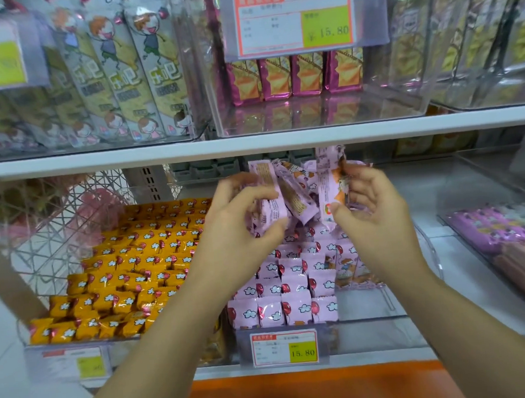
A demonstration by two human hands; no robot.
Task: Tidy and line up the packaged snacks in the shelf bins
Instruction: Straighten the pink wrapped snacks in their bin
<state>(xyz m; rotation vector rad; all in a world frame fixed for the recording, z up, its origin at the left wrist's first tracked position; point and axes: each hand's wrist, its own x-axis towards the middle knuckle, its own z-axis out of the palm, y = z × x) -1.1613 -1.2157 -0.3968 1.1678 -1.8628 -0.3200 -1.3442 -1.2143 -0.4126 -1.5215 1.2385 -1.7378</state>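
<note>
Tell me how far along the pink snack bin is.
Done: the orange packets and the front pink rows look lined up. In hand: the left hand and right hand each grip loose pink packets above the back of the bin. Left: set those down and straighten the flat packets at its right side.

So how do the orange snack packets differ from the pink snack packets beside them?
Colour: the orange snack packets are orange-yellow, the pink snack packets pale pink. State: the orange ones all lie untouched; several pink ones are lifted, held by the left hand and right hand. Both carry a cloud-and-balloon print.
</note>
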